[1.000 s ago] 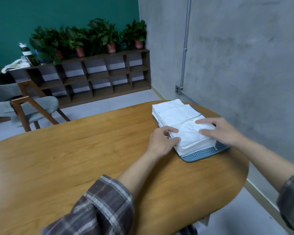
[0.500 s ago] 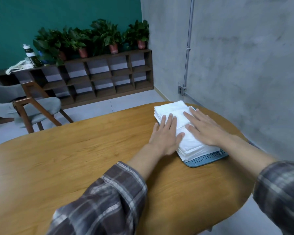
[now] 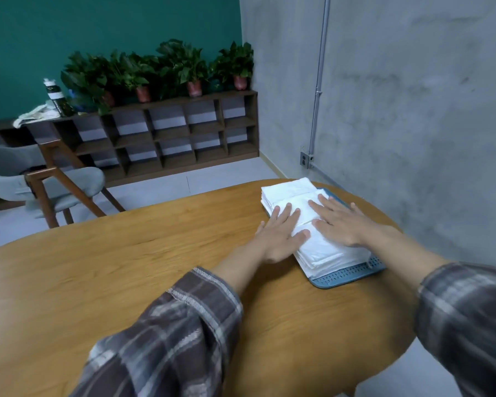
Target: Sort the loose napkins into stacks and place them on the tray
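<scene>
- Napkins (image 3: 307,204) all on the blue tray (image 3: 347,275), at the far right end of the wooden table (image 3: 126,267), close to the grey wall (image 3: 413,110).
- Two white stacks end to end: near stack (image 3: 327,253) and far stack (image 3: 287,189), meeting at a seam under the hands.
- Long axis of tray and napkin row slanted, running from near right to far left across the table end.
- Near short rim of the tray bare, slotted holes showing; far end hidden under the far stack.
- Napkin edges squared up along the near side, layers visible as thin lines.
- Left hand (image 3: 281,236) flat, fingers straight and close together, palm down by the left side of the pile, fingertips and thumb lying on the napkins.
- Right hand (image 3: 341,222) flat on top, fingers straight and slightly spread, pressing down across the seam, pointing far left.
- Plaid sleeves (image 3: 169,333) on both forearms, wrists bare.
- Far left, on the low wooden shelf (image 3: 169,133): dark bottle (image 3: 56,97) with pale bands, writing too blurred to read.
- Row of potted plants (image 3: 184,64) along the shelf top; grey chair (image 3: 49,184) with a wooden frame at the left.
</scene>
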`<state>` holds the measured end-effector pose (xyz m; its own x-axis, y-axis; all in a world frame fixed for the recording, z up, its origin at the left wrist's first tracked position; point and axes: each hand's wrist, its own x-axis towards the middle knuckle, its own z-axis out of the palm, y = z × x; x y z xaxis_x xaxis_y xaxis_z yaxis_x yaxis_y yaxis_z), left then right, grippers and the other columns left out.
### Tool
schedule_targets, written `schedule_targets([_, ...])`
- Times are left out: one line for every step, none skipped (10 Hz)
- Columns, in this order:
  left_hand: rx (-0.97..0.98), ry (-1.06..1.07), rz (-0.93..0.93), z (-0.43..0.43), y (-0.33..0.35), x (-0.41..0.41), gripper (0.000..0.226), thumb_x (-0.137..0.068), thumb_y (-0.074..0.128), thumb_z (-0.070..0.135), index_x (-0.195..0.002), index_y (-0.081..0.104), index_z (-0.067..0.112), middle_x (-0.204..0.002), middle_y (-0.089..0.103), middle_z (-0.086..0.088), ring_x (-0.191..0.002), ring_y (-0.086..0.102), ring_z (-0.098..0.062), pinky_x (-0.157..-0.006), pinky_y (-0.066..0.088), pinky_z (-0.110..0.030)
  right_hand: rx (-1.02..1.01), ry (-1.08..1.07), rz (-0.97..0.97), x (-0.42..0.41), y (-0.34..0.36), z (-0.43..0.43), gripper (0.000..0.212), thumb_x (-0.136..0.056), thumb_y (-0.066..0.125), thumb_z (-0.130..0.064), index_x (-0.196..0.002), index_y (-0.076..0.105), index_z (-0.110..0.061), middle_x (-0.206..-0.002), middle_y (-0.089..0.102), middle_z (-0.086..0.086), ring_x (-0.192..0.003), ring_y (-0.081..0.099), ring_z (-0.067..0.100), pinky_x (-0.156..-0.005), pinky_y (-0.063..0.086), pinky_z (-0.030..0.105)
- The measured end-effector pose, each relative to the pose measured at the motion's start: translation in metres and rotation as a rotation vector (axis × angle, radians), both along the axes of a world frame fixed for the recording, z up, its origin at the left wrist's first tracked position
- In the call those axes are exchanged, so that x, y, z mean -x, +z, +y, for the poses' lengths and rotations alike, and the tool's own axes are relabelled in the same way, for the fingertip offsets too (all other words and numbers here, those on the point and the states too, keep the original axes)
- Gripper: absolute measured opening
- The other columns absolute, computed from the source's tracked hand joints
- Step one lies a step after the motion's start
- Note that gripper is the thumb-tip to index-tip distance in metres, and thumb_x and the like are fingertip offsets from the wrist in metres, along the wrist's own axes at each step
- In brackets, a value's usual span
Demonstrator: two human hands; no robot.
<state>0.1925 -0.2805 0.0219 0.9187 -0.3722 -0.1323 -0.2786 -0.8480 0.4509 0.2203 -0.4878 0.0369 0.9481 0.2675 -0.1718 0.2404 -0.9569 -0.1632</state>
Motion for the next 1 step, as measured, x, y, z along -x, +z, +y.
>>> schedule_targets([0.062, 0.068, -0.054, 0.0173, 0.0140, 0.0137, 0.079, -0.107, 0.043, 0.061, -0.170, 0.011, 0.027, -0.177, -0.007, 0.005, -0.163, -0.012, -0.016, -0.132, 0.001, -0.053, -0.010, 0.001, -0.095, 0.0064, 0.0232, 0.0134, 0.074, -0.109, 0.045, -0.042, -0.168, 0.002, -0.034, -0.177, -0.008, 0.000, -0.163, -0.009, 0.020, -0.130, 0.000, 0.051])
